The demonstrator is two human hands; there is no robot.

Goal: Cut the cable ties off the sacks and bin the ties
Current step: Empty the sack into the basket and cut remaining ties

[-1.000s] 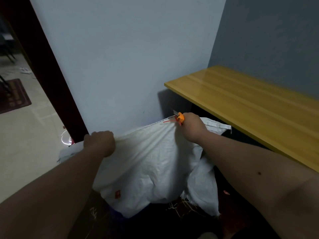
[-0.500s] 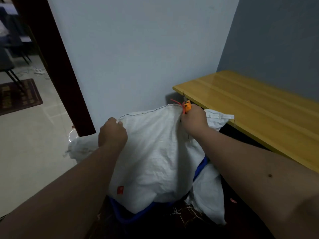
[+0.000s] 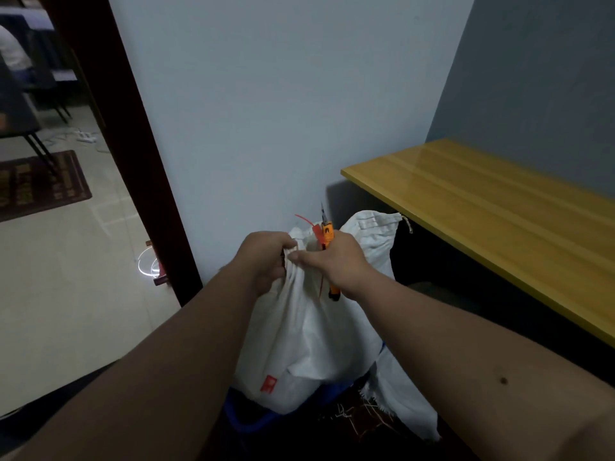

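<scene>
A white woven sack point(image 3: 309, 341) hangs in front of me, its top bunched together. My left hand point(image 3: 266, 257) grips the gathered cloth at the neck. My right hand point(image 3: 336, 264) holds an orange utility knife point(image 3: 327, 232), blade pointing up, and its fingers also pinch the sack's neck beside the left hand. A red cable tie point(image 3: 309, 224) sticks up next to the knife, in the same hand. A second white sack point(image 3: 376, 234) lies behind, under the table's end.
A yellow wooden table point(image 3: 492, 221) runs along the right wall. A blue bin rim point(image 3: 246, 424) shows below the sack. A dark door frame point(image 3: 133, 154) stands at left, with tiled floor and a mat point(image 3: 36, 184) beyond.
Both hands have come together at the centre, gathering the sack's spread top edge into a bunched neck. The sack has been lifted higher. The view has shifted left.
</scene>
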